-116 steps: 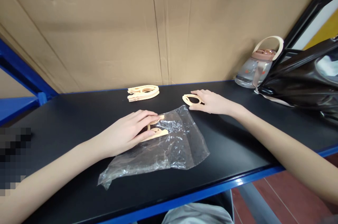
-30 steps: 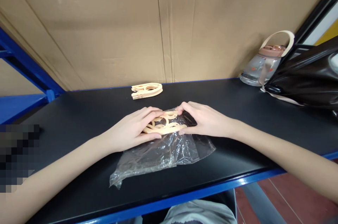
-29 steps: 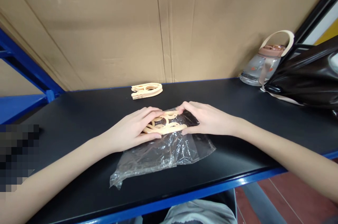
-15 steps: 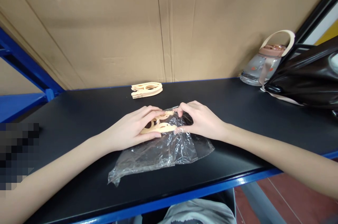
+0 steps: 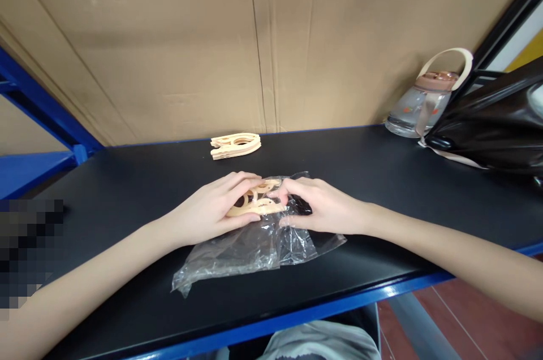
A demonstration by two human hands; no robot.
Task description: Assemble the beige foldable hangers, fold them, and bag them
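My left hand (image 5: pixel 216 204) is closed around a folded, cream-coloured clothes hanger (image 5: pixel 265 207), thumb along its near arm and fingers over the far one. Part of the hanger is hidden under that hand. Crinkled beneath and around its right end lies a clear plastic bag (image 5: pixel 237 258), spread toward the table's front. My right hand (image 5: pixel 324 204) is curled on the bag at the hanger's right end, its thumb and index finger bent with film between them. Behind both hands, a stack of similar folded hangers (image 5: pixel 244 151) lies near the back edge.
The black tabletop (image 5: pixel 139 190) has a blue front rail (image 5: pixel 271 329). Cardboard (image 5: pixel 178 55) stands along the back. At the right are a clear water bottle (image 5: pixel 418 108) with a handle and a black bag (image 5: pixel 496 128). A blue frame (image 5: pixel 46 105) rises on the left.
My right hand has shifted slightly toward me, its thumb coming off the hanger's near tip onto the film. The bag's far edge sits higher behind it. My left hand keeps nearly the same place.
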